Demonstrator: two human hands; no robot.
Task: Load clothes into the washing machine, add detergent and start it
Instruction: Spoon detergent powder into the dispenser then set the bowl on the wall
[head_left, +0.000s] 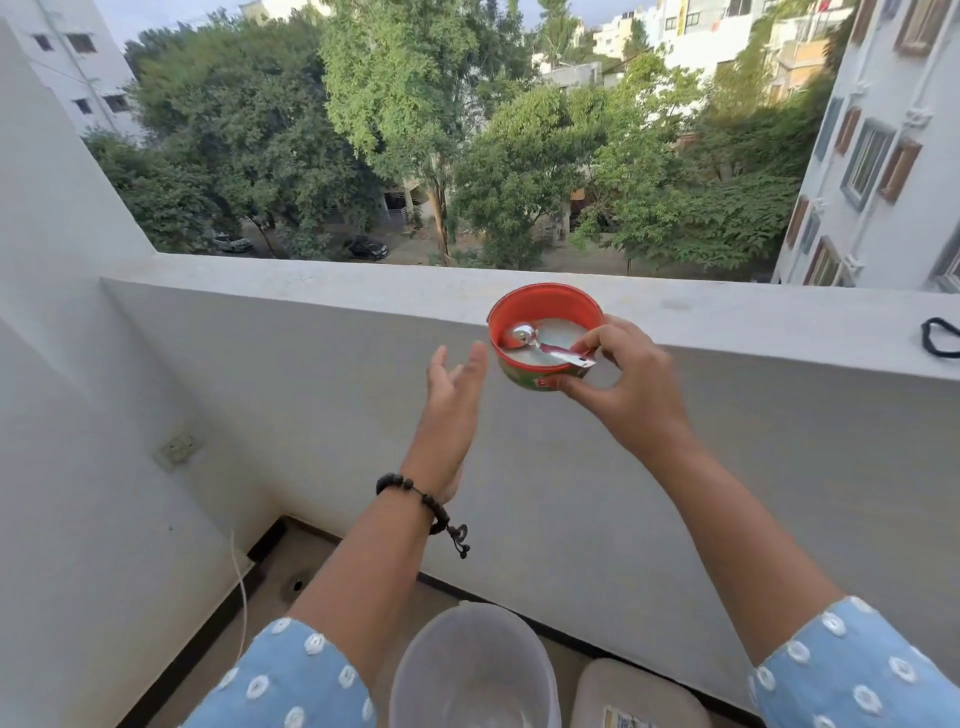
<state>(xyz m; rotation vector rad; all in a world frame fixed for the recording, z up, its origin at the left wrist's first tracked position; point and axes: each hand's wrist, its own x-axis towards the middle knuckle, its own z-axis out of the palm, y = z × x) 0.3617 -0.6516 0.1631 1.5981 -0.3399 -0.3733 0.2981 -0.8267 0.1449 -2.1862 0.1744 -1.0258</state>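
Observation:
A round red tub (545, 304) with white detergent powder inside stands at the near edge of the balcony ledge (363, 280). A metal spoon (524, 335) lies in the powder, its handle sticking out over the rim. My right hand (631, 382) grips the tub, thumb under its side and fingers curled over the rim by the spoon handle. My left hand (454, 395) hovers just left of the tub with straight fingers, holding nothing. No washing machine or clothes are clearly in view.
A translucent bucket (472, 670) stands on the floor below my arms, next to a beige lidded thing (639, 696). A black loop (940, 338) lies on the ledge at far right. A white wall with a socket (179, 448) bounds the left. Trees and buildings lie beyond.

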